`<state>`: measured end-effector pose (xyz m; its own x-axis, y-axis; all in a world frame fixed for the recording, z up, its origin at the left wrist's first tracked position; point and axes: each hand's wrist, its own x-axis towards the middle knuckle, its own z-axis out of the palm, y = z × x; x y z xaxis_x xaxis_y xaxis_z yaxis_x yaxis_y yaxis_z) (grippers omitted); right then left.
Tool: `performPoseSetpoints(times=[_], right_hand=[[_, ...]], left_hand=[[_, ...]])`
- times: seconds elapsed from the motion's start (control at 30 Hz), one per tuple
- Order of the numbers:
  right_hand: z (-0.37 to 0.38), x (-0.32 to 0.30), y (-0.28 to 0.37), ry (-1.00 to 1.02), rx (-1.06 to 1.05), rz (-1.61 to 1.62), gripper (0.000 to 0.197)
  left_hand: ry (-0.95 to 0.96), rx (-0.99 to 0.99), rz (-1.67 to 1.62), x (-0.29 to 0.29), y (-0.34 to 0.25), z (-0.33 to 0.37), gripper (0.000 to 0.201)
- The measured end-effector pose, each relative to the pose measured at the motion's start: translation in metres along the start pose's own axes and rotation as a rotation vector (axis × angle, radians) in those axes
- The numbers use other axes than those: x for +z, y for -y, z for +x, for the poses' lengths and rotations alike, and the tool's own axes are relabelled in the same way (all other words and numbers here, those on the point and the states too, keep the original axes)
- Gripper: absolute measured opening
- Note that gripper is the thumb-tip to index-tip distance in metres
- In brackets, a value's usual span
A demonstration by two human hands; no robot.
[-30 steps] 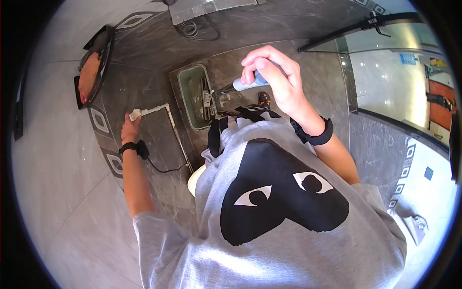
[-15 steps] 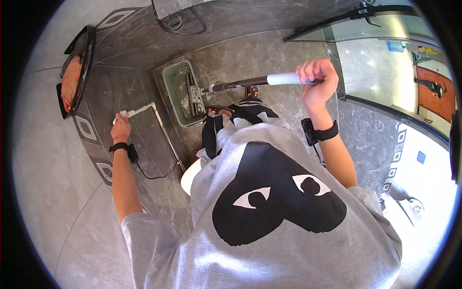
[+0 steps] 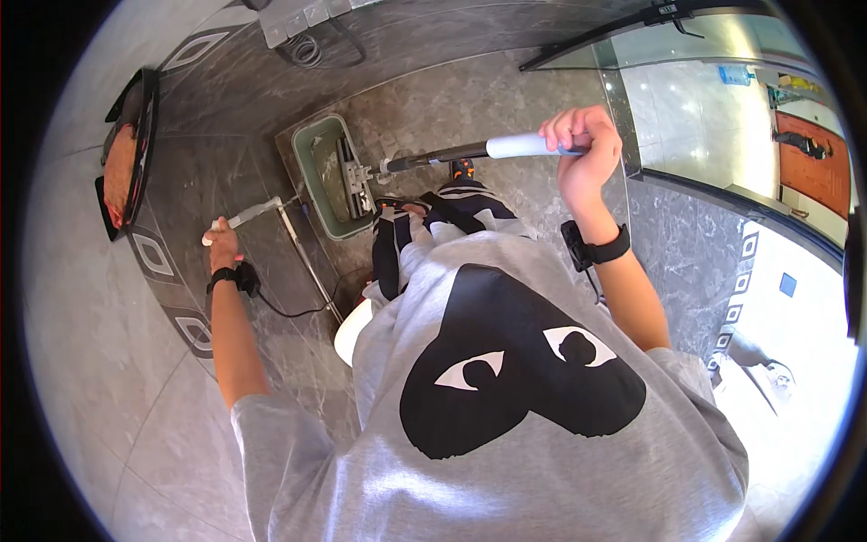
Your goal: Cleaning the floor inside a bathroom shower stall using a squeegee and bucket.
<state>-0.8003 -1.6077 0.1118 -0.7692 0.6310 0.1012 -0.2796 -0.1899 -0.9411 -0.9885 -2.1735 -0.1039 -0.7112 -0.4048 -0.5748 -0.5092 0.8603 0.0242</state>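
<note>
My right hand [image 3: 582,149] is closed around the end of a mop's pale blue-white grip [image 3: 517,145]. The mop's dark pole runs left to its grey head [image 3: 355,176], which sits in a grey-green rectangular bucket [image 3: 307,172] on the floor. On the left, the fingers of my left hand [image 3: 223,248] wrap the white end of a tap [image 3: 256,213] on a pale pipe along the wall. Its spout end points toward the bucket's rim; a faint streak shows there, too small to make out.
A white curved rim [image 3: 354,334] is beside my legs. A dark-framed glass door [image 3: 722,194] stands at the right. A black-framed wall item with a reddish cloth [image 3: 119,172] hangs at the far left. Coiled cable [image 3: 302,51] hangs on the far wall.
The view has shifted slightly, moving most things a little left in the picture. Both hands keep their holds, and the mop head stays in the bucket.
</note>
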Motion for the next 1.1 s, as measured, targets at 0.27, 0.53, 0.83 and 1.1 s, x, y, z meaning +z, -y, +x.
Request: performPoseSetpoints(times=[0.27,0.53,0.83,1.1], right_hand=[[0.006,-0.007,0.072,0.404,0.034,-0.923,0.024],[0.014,-0.018,0.112,0.933,0.367,-1.516,0.025],[0.03,-0.039,0.078,0.914,0.78,-1.391,0.031],[0.042,-0.04,0.064,0.749,0.941,-1.431,0.028]], left_hand=[[-0.041,-0.011,-0.105,0.009,0.022,0.012,0.08],[0.09,-0.123,-0.146,0.011,0.013,0.019,0.071],[0.161,-0.074,-0.153,0.009,0.008,0.019,0.057],[0.26,-0.047,-0.145,-0.001,0.002,0.006,0.065]])
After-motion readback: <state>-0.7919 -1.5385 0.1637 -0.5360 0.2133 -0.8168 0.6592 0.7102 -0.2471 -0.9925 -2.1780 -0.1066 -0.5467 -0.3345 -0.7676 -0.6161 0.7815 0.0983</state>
